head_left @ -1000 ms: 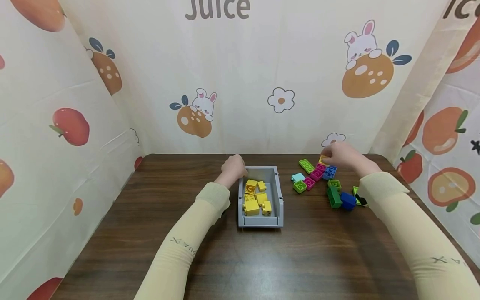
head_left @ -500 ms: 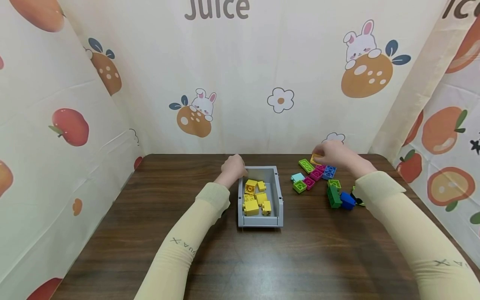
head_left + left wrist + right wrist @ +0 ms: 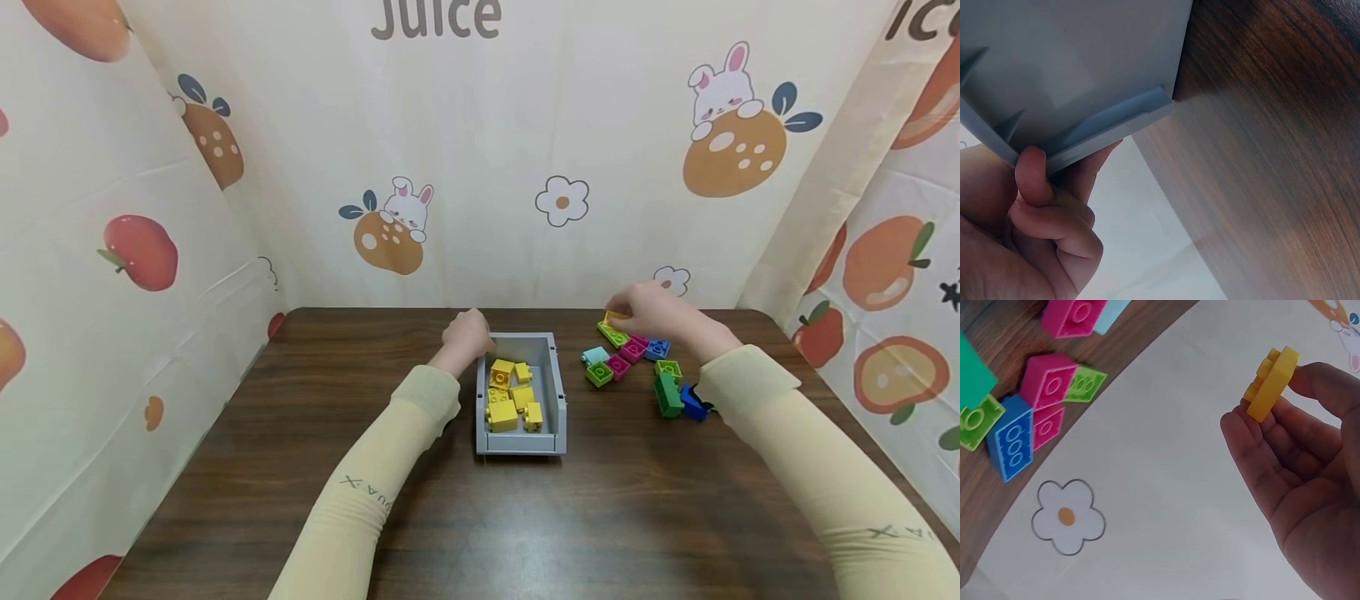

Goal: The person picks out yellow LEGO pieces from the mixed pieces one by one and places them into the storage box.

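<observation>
My right hand [image 3: 652, 310] is above the table's far edge, over the loose bricks. It pinches a flat yellow toy brick [image 3: 1274, 384] between thumb and fingertips, studs showing in the right wrist view. At mid-table stands a grey plastic bin [image 3: 558, 392] with several yellow bricks [image 3: 502, 415] inside. My left hand [image 3: 467, 335] grips the bin's far left corner; the left wrist view shows the fingers [image 3: 1057, 219] curled at its rim. Below the right hand lies a lime green brick [image 3: 611, 335], partly covered in the head view by the held brick.
Right of the bin lie magenta bricks [image 3: 618, 367], a light blue brick [image 3: 595, 356] and a blue brick [image 3: 657, 349]. Nearer are a dark green brick [image 3: 667, 395] and a dark blue piece [image 3: 692, 404], close to the right sleeve. A printed curtain [image 3: 480, 250] hangs behind the table.
My right hand has moved left with the yellow brick, lifting it away from beside the magenta bricks. The left hand and the bin have stayed still.
</observation>
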`<state>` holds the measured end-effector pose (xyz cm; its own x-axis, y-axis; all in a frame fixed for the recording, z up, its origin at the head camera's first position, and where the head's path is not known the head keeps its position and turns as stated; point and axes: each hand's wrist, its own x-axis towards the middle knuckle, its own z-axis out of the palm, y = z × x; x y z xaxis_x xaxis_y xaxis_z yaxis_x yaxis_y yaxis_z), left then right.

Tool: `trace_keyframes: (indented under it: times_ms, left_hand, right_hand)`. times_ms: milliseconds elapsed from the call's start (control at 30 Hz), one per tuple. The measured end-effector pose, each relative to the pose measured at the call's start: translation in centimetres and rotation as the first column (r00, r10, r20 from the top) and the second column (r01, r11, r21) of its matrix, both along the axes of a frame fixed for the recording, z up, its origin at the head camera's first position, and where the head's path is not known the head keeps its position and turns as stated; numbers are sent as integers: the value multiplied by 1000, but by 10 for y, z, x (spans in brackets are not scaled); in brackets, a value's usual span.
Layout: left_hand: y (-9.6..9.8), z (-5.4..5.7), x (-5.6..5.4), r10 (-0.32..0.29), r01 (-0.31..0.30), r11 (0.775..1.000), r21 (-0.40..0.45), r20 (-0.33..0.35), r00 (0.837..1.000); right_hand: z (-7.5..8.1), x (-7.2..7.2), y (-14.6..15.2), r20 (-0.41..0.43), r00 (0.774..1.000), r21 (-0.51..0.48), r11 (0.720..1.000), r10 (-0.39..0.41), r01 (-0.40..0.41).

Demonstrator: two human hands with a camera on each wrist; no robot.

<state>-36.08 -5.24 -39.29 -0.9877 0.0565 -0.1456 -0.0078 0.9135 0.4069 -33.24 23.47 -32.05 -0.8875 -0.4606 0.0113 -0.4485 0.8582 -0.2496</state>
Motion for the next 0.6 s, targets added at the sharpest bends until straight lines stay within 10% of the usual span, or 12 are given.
trace_keyframes:
  times_ms: [600]
  left_hand:
    - [0,-2,-1,-7,7,1000,4,-11,1000]
  right_hand:
    - [-1,11,-33,-88,988,-39,991,124,-128]
